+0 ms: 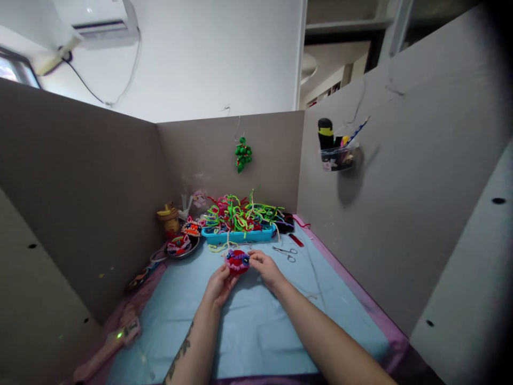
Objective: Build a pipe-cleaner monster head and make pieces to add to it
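Holding a fuzzy red piece (239, 262) between them above the desk (256, 337), the left hand (218, 283) grips its left edge and the right hand (266, 267) pinches its right. It looks light, soft, easily bent, best taken by the rim. A blue tray (256, 236) bounds the far side; room opens nearer.

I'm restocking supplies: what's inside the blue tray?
A tangled heap of colourful fuzzy wires fills the blue tray; its bottom is covered, so anything underneath can't be seen.

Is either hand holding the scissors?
No, the scissors lie on the blue sheet; the left hand holds a red craft piece and the right hand is at its edge.
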A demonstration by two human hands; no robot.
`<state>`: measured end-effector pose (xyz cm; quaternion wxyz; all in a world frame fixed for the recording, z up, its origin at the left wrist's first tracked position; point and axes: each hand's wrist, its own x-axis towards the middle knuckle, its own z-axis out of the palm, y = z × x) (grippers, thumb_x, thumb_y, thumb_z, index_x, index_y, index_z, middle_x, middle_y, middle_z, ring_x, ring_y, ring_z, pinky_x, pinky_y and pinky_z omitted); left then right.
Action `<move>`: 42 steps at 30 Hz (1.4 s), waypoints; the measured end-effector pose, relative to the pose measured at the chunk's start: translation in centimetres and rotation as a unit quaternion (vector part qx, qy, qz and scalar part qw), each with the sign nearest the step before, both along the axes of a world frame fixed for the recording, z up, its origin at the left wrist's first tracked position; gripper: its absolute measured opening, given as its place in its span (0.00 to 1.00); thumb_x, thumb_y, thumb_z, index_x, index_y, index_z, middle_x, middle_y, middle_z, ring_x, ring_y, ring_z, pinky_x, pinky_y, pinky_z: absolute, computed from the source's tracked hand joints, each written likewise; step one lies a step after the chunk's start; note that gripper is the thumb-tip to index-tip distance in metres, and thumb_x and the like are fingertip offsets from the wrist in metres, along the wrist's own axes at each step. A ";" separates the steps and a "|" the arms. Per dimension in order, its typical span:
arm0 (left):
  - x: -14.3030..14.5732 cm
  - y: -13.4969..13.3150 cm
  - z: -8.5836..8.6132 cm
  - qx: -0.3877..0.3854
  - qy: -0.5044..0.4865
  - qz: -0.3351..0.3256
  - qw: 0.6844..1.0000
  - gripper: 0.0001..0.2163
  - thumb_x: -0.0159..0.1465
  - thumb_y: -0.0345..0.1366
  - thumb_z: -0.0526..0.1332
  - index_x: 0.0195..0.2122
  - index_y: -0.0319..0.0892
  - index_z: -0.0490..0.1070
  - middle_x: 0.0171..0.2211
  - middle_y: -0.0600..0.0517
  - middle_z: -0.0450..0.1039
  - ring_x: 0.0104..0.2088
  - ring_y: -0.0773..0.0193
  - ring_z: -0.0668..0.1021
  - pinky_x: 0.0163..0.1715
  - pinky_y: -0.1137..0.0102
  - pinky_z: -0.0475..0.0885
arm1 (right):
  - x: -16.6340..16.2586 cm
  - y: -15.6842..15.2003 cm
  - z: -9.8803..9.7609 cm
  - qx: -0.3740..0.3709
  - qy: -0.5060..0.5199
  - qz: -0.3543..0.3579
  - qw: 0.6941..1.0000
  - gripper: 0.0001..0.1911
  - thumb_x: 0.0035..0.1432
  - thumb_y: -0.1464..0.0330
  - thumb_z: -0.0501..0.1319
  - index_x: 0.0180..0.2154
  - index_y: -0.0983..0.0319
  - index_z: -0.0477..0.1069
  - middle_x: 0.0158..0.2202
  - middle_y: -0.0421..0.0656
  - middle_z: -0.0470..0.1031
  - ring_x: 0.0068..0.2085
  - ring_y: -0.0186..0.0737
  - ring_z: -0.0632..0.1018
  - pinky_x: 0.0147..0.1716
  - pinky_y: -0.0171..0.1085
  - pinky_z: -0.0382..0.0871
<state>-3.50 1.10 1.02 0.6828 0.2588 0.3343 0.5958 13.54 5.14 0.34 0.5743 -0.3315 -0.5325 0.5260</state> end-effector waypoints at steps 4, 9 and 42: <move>-0.1 -0.1 -0.1 -0.003 0.005 -0.005 1.000 0.12 0.59 0.25 0.63 0.45 0.36 0.73 0.36 0.45 0.81 0.37 0.62 0.82 0.37 0.73 0.76 | 0.1 0.0 0.1 0.018 -0.030 -0.018 0.999 0.13 0.42 0.59 0.70 0.21 0.61 0.74 0.43 0.45 0.71 0.47 0.46 0.71 0.52 0.42 0.57; 0.0 0.0 -0.2 -0.008 0.006 -0.005 1.000 0.13 0.59 0.25 0.63 0.47 0.35 0.73 0.36 0.44 0.81 0.37 0.61 0.82 0.38 0.73 0.76 | 0.1 0.0 0.2 0.034 -0.052 -0.033 0.998 0.12 0.43 0.59 0.69 0.21 0.61 0.74 0.43 0.45 0.70 0.48 0.46 0.71 0.55 0.41 0.54; 0.3 0.4 -0.8 0.006 0.012 -0.002 1.000 0.10 0.57 0.23 0.64 0.41 0.34 0.75 0.37 0.43 0.82 0.37 0.60 0.83 0.38 0.73 0.77 | -0.5 0.5 -1.0 -0.040 -0.099 -0.043 0.993 0.14 0.44 0.58 0.62 0.24 0.62 0.70 0.18 0.36 0.66 0.20 0.32 0.63 0.21 0.31 0.56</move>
